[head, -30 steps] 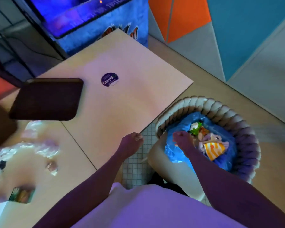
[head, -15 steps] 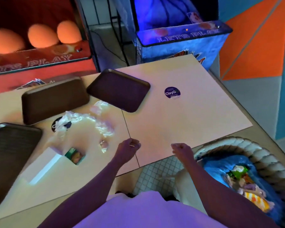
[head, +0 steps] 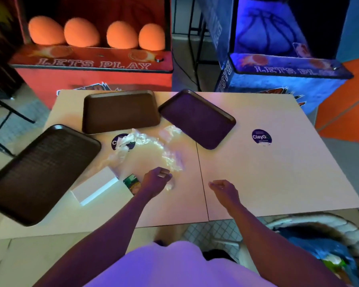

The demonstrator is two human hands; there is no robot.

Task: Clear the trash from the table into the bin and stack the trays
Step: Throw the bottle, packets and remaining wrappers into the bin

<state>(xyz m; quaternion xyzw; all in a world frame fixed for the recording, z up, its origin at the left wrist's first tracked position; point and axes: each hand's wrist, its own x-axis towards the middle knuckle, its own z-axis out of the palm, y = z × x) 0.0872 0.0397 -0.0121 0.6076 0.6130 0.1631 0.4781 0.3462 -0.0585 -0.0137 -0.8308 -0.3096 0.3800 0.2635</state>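
Three dark brown trays lie apart on the table [head: 278, 172]: one at the left edge [head: 42, 172], one at the back [head: 120, 110], one angled right of it [head: 197, 118]. Crumpled clear plastic wrap [head: 151, 146] spreads between them. A white box [head: 95, 186] and a small green packet [head: 132, 182] lie near the front. My left hand [head: 157, 180] is curled over a small clear wrapper [head: 171, 185], touching it. My right hand [head: 224, 189] hovers as a loose, empty fist. The woven bin [head: 319, 224], blue-lined and holding trash, stands at lower right.
A red arcade machine [head: 91, 67] with several orange balls and a blue arcade machine [head: 282, 73] stand right behind the table. Round ClayGo stickers [head: 261, 136] mark the tabletop. Dark chair legs [head: 4, 121] are at the far left.
My view swung from the bin back to the table. My right hand left the bin and came over the table; my left hand moved from the table edge to the small wrapper.
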